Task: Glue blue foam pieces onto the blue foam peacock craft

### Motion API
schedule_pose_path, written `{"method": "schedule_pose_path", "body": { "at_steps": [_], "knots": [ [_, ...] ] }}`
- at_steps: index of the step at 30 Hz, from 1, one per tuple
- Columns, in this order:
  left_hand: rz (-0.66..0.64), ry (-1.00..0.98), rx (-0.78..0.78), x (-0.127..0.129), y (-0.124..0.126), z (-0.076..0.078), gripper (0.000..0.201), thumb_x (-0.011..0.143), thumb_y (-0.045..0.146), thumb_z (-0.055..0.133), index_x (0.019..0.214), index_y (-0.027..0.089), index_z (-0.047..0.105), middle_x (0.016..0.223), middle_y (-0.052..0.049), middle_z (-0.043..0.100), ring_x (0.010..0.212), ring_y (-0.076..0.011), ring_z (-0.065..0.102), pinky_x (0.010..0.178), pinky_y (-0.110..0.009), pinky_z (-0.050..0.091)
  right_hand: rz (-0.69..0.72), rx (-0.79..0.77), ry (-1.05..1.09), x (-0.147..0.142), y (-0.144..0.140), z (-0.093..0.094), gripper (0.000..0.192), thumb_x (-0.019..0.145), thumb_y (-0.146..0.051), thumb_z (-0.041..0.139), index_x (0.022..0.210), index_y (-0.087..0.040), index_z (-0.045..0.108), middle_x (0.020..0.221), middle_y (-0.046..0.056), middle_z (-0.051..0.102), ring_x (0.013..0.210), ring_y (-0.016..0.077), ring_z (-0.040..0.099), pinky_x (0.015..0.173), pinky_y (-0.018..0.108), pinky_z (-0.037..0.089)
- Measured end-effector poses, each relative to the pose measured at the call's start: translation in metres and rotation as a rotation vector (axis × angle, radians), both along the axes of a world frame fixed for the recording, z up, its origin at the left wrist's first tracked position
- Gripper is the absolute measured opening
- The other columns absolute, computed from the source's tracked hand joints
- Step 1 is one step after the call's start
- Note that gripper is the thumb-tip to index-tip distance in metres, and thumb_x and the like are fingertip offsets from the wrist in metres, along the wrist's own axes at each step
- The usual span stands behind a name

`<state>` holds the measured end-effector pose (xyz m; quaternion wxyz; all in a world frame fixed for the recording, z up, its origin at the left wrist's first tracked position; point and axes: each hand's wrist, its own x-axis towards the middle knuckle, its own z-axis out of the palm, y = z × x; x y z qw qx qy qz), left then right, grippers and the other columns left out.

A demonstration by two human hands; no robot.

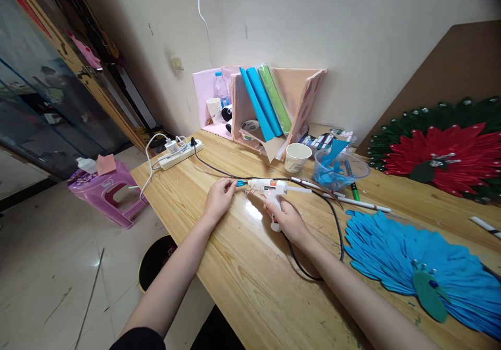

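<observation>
In my right hand (287,219) is a white hot glue gun (270,187), its nozzle facing left and a clear glue stick (299,189) poking out of its back. My left hand (221,198) pinches a small blue piece (241,183) right at the nozzle; whether the two touch I cannot tell. The gun's black cord (338,230) loops over the wooden table (242,277). On the right lies a blue fan-shaped craft (391,251) of layered petals, with a green bird-like body (428,292) on it.
A clear tub (344,175) with blue scraps and a paper cup (297,158) stand behind the gun. A power strip (182,154) sits at the table's left edge. Behind are pink organisers (303,99). A red and green craft (442,151) leans at right; a pink stool (117,193) stands left.
</observation>
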<state>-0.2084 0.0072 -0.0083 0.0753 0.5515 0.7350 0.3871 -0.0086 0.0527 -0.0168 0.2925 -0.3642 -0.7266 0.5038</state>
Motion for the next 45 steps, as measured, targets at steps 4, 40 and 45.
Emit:
{"method": "schedule_pose_path", "body": {
  "at_steps": [4, 40, 45],
  "knots": [
    [-0.019, 0.01, 0.007, 0.001, 0.0, 0.001, 0.025, 0.087, 0.031, 0.047, 0.078, 0.016, 0.065, 0.076, -0.004, 0.064, 0.067, -0.0142, 0.054, 0.062, -0.025, 0.038, -0.001, 0.024, -0.017, 0.001, -0.001, 0.003, 0.039, 0.083, -0.052, 0.042, 0.072, -0.017, 0.055, 0.061, -0.002, 0.053, 0.058, 0.0135, 0.048, 0.058, 0.026, 0.038],
    [0.193, -0.298, 0.309, 0.001, -0.007, 0.022, 0.026, 0.085, 0.037, 0.047, 0.069, 0.018, 0.054, 0.063, 0.001, 0.051, 0.059, -0.0114, 0.047, 0.055, -0.021, 0.037, -0.143, 0.286, -0.08, -0.07, 0.036, 0.018, 0.027, 0.087, -0.039, 0.04, 0.086, -0.018, 0.056, 0.081, 0.006, 0.063, 0.074, 0.0195, 0.057, 0.067, 0.029, 0.041],
    [0.113, -0.314, 0.347, 0.01, -0.01, 0.026, 0.025, 0.085, 0.037, 0.048, 0.068, 0.018, 0.051, 0.061, 0.003, 0.046, 0.056, -0.0104, 0.043, 0.053, -0.021, 0.035, -0.145, 0.344, -0.213, -0.087, 0.048, 0.011, 0.021, 0.086, -0.031, 0.044, 0.091, -0.015, 0.056, 0.084, 0.011, 0.064, 0.08, 0.0239, 0.057, 0.07, 0.033, 0.042]
  ]
}}
